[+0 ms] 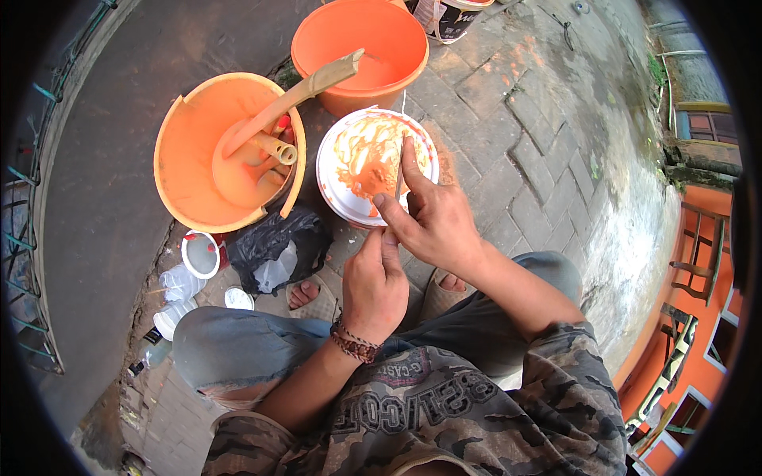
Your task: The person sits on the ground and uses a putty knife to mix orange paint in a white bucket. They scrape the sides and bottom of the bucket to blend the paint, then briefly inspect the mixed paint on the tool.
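A white round lid or tub top point(332, 189), smeared with wet orange paint, is in front of me. Over its near right part is a thin, narrow stick-like tool point(398, 176); its exact kind is hard to make out. My left hand point(376, 287) is closed round its near end, just below the white rim. Against the same tool my right hand point(439, 222) presses its thumb and outstretched index finger, the index tip close to its far end. Whether the tool touches the paint cannot be told.
Left of the lid stands a paint-stained orange bucket point(171, 159) holding a bamboo piece point(317, 83) and tubes. Behind is another orange bucket point(317, 40). A black plastic bag point(298, 238), a white cup point(200, 255) and clear plastic containers lie near my left knee. Grey paving point(524, 159) extends right.
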Tool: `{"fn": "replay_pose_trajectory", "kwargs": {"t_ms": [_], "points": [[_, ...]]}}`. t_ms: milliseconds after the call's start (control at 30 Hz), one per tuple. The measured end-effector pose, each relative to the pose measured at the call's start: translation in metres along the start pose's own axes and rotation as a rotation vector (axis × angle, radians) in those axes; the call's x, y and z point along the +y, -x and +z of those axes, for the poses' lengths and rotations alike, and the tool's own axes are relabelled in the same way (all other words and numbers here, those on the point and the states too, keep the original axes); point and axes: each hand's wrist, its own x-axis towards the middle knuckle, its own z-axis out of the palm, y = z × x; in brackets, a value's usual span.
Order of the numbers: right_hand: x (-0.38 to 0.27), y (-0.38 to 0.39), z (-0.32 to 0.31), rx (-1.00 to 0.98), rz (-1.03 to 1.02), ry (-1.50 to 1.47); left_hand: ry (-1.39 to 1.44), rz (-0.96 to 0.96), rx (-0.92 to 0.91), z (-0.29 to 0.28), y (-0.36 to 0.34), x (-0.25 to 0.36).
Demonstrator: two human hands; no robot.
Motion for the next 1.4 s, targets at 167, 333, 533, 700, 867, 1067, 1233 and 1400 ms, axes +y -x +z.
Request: {"fn": "replay_pose_trajectory", "kwargs": {"t_ms": [167,333,533,700,867,1067,1233,1400], "points": [[-0.004,0.005,-0.009,-0.059,-0.086,-0.218,0.067,-0.053,-0.034,-0.006,0.000,-0.003],[-0.006,0.012,-0.021,-0.007,0.094,-0.733,0.150,-0.092,-0.048,-0.005,0.003,-0.019],[0.009,0.003,-0.019,-0.040,0.180,-0.133,0.245,-0.112,-0.073,-0.008,0.006,-0.016],[0.016,-0.002,-0.012,-0.085,0.173,0.281,0.233,-0.097,-0.088,-0.009,0.006,-0.016],[0.018,-0.003,-0.008,-0.033,0.038,0.427,0.216,-0.112,-0.104,-0.009,0.005,-0.010],[0.013,-0.002,-0.006,-0.120,0.019,0.374,0.196,-0.137,-0.121,-0.011,0.004,-0.017],[0.015,0.005,-0.003,-0.067,-0.059,0.196,0.237,-0.180,-0.038,-0.014,0.000,-0.013],[-0.004,0.003,-0.009,-0.026,0.205,0.004,0.265,-0.182,-0.050,-0.012,-0.002,-0.015]]}}
